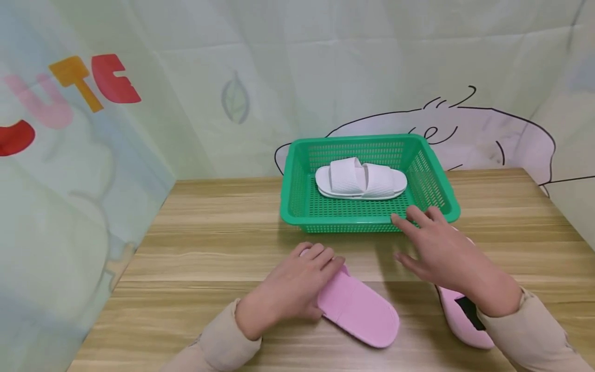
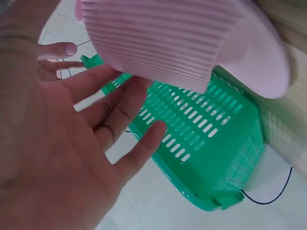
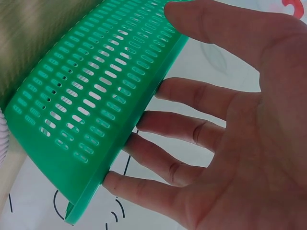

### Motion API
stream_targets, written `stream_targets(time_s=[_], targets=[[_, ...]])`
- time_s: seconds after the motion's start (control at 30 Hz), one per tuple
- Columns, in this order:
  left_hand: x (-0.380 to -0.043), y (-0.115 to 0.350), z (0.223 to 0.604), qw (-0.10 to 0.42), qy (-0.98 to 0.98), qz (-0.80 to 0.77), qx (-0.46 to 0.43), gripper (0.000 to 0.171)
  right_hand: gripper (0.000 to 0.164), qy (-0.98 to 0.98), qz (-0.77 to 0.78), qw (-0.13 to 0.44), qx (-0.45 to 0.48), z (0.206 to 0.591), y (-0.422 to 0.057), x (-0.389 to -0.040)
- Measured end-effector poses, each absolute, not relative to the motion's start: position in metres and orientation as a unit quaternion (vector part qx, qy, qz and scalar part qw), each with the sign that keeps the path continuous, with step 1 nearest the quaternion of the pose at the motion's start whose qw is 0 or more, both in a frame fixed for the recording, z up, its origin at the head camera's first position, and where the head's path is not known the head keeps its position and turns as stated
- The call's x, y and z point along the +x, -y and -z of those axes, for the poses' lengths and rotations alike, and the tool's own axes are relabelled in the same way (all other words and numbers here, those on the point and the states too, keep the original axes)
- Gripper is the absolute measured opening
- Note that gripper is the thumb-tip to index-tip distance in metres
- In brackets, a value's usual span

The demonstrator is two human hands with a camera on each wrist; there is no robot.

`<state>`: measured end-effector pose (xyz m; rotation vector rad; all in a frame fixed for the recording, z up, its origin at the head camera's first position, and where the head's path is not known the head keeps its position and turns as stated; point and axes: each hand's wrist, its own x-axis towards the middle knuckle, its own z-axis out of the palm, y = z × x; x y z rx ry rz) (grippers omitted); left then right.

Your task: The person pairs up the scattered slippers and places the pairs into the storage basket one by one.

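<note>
A pink slipper (image 1: 367, 312) with a ribbed strap (image 2: 158, 38) lies on the wooden table in front of the green basket (image 1: 344, 228). My left hand (image 1: 297, 281) is over its strap end, fingers loosely bent. In the left wrist view those fingertips are right at the strap's edge. At the basket's near right corner, the fingertips of my right hand (image 1: 441, 253) meet the rim, with the thumb spread apart from them. Another pink slipper (image 1: 457, 315), with a black patch, is partly hidden beneath my right forearm. White slippers (image 1: 346, 178) lie inside the basket.
The wooden table (image 1: 186, 248) runs back to a printed cloth backdrop (image 1: 223, 51) behind the basket. More of that cloth hangs along the left side, with large coloured letters (image 1: 74, 77) on it.
</note>
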<state>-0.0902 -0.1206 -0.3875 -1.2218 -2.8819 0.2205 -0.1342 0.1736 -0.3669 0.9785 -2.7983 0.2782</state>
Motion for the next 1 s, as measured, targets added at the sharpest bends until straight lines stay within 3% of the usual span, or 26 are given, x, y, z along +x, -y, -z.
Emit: stream_targets(time_s=[0.3, 1.0], targets=[[-0.087, 0.131, 0.388, -0.013, 0.942, -0.060, -0.329, 0.091, 0.061, 0.938, -0.091, 0.075, 0.326, 0.366, -0.173, -0.135], [-0.085, 0.135, 0.402, -0.014, 0.945, -0.004, -0.325, 0.087, 0.063, 0.937, -0.094, 0.082, 0.328, 0.369, -0.174, -0.136]])
